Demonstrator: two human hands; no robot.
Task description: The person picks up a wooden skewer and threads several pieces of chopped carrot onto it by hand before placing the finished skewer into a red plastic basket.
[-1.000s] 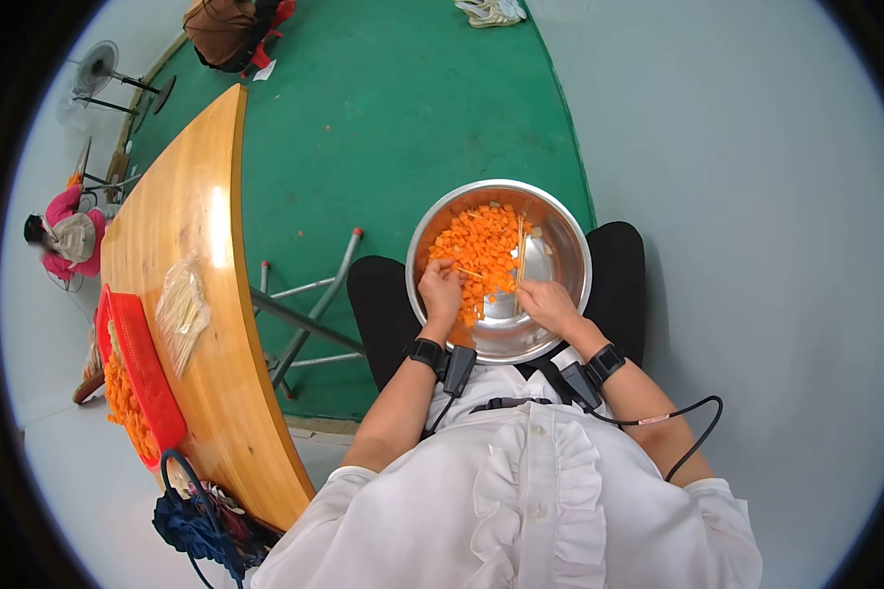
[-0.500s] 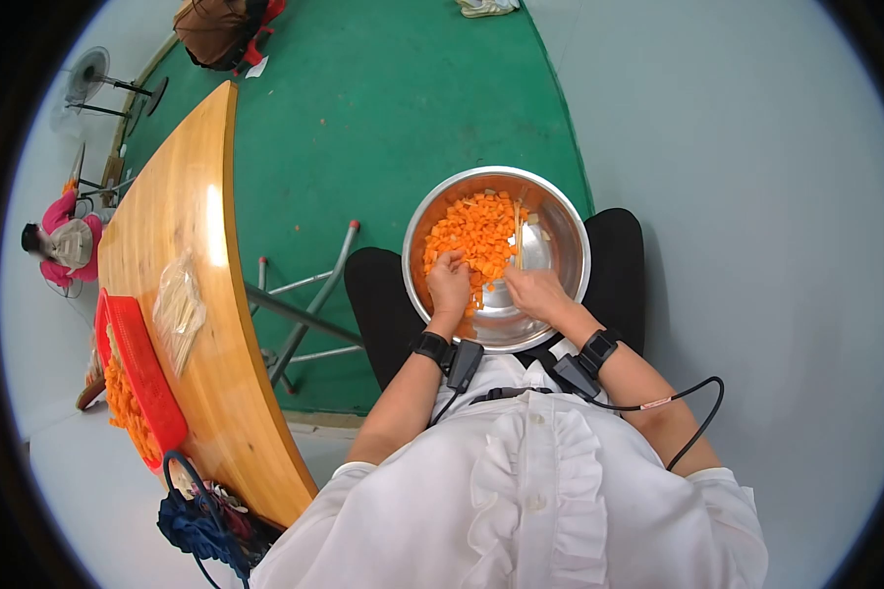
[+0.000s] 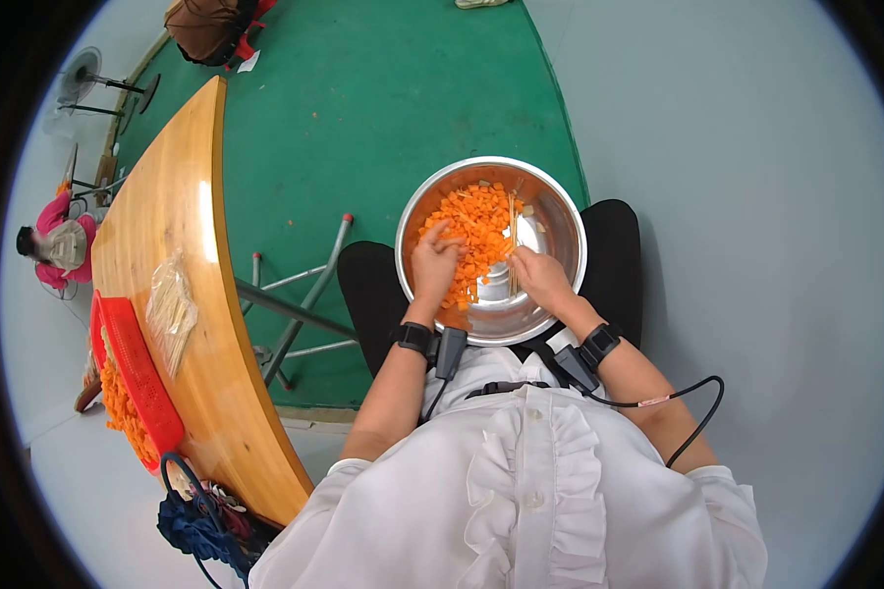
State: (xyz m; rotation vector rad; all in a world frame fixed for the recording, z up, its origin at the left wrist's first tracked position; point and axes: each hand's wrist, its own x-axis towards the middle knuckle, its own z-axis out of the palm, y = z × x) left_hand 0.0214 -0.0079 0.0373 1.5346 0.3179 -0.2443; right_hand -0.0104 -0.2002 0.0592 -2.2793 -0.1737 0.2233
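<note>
A steel bowl [image 3: 570,294] rests on my lap, with many diced orange pieces [image 3: 476,221] heaped in its left half. My right hand [image 3: 542,278] is closed on thin wooden skewers [image 3: 512,221], which stand nearly lengthwise over the bowl's middle. Over the left part of the heap is my left hand [image 3: 434,262], its fingers apart and touching or just above the pieces. Nothing shows between those fingers.
To the left stands a wooden table [image 3: 236,393] with a plastic bag of skewers [image 3: 173,312] and a red basket [image 3: 142,373] of orange pieces. Metal table legs [image 3: 309,294] are beside my knee. Farther off are a person in pink [image 3: 64,243] and a fan [image 3: 83,74].
My left hand has moved slightly up and left, and its fingers have spread from a pinch. My right hand still holds the skewers. The whole view has shifted a little.
</note>
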